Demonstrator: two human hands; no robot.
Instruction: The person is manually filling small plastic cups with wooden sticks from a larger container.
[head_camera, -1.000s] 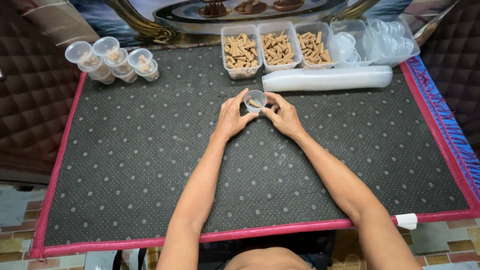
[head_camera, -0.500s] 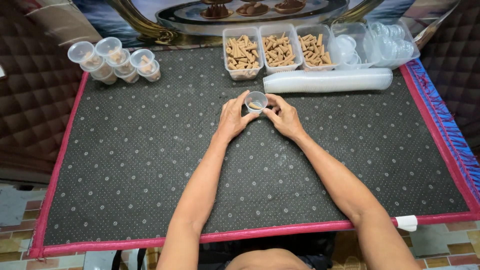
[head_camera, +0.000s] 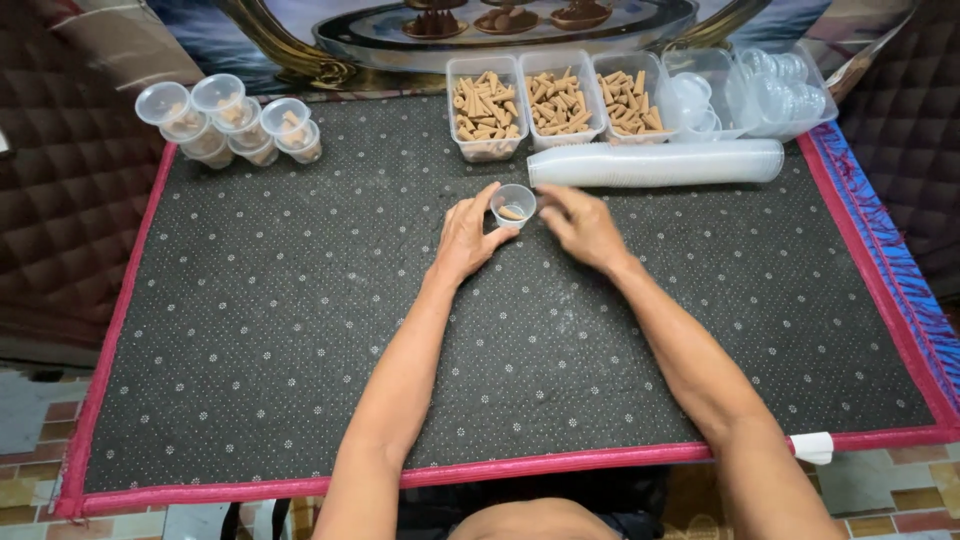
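My left hand grips a small clear plastic cup that stands on the dark dotted mat, with a tan cone-shaped piece inside it. Just right of the cup is my right hand, fingers loosely spread, fingertips close to the rim, nothing in it. Behind the cup stand three clear tubs of tan cones.
A long stack of clear cups lies on its side behind my right hand. Tubs of clear lids sit at the far right. Several lidded filled cups cluster at the far left. A golden tray lies beyond the mat.
My right hand has come off the cup and shifted slightly right. My left hand still holds the cup in the same spot.
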